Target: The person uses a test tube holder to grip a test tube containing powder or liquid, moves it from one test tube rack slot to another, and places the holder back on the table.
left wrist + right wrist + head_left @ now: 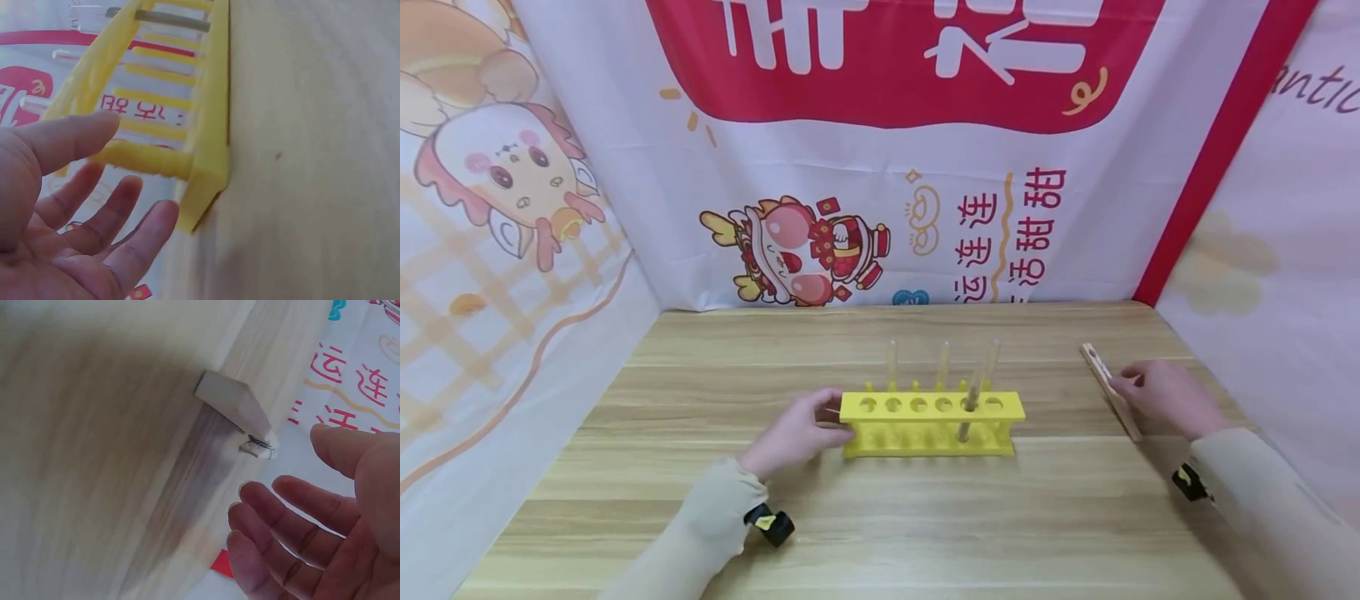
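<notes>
A yellow test tube rack (932, 407) stands on the table in the head view, its top plate pierced by several holes. One test tube (973, 392) with grey contents leans in a hole near its right end. My left hand (805, 429) is at the rack's left end; in the left wrist view its thumb (81, 137) lies by the end post, fingers loosely bent and spread. Off to the right lies a wooden test tube clamp (1112, 392). Beside it is my right hand (1172, 396), and the right wrist view shows its relaxed fingers apart from the clamp (234, 403).
Three clear test tubes (943, 367) rise along the rack's back side, rounded ends up. The wood-grain table (760, 350) meets a printed cloth backdrop (865, 167) at the back, with more cloth at the left and right. A small black device (771, 525) sits on each wrist.
</notes>
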Motion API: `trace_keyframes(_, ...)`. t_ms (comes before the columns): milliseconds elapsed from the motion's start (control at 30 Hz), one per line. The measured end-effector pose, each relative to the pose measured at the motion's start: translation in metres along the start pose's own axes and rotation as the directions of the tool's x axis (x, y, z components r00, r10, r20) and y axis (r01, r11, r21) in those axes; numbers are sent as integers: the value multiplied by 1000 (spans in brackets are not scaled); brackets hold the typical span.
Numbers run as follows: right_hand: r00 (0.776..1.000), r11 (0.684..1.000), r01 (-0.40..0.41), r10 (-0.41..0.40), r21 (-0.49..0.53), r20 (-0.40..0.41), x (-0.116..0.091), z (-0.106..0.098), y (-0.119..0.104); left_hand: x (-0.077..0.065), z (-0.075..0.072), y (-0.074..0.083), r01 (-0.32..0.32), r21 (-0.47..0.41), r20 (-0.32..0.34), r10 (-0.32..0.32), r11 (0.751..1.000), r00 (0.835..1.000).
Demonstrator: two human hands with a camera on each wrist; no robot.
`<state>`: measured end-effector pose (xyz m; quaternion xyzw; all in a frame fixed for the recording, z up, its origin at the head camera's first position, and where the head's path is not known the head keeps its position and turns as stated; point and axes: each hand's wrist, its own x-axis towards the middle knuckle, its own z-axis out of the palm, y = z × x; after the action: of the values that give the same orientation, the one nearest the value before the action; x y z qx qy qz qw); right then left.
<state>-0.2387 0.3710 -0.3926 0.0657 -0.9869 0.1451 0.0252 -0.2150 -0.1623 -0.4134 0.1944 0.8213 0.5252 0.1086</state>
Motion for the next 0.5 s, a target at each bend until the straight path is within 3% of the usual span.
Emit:
trace_keyframes(300,994,997,-73,71,23,79,16,11,2,4,14,-3,30,-33,-87,-32,999,996)
trace_keyframes(500,987,993,-114,113,4,119,22,18,3,7,16,-8,46,-14,-104,-47,999,994)
